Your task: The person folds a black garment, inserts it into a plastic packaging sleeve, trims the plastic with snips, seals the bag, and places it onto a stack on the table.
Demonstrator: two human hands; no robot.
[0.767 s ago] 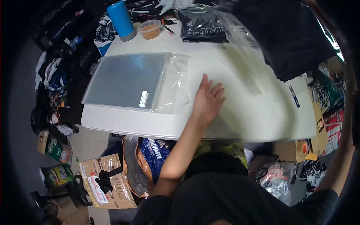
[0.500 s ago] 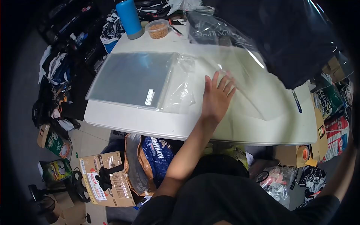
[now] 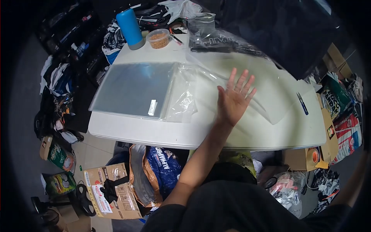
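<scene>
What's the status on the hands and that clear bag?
Left hand open, fingers spread, flat on the clear plastic bag. Right hand out of view. Bag lies loose across the white table. Stack of clear bags beside it, apart from the hand.

Right hand out of view past the right edge. Label (image 3: 152,108) on plastic stack (image 3: 133,89) too small to read. Dark cloth (image 3: 286,31) cut off at top.

Single head view; steeply downward, close above table (image 3: 154,131)
</scene>
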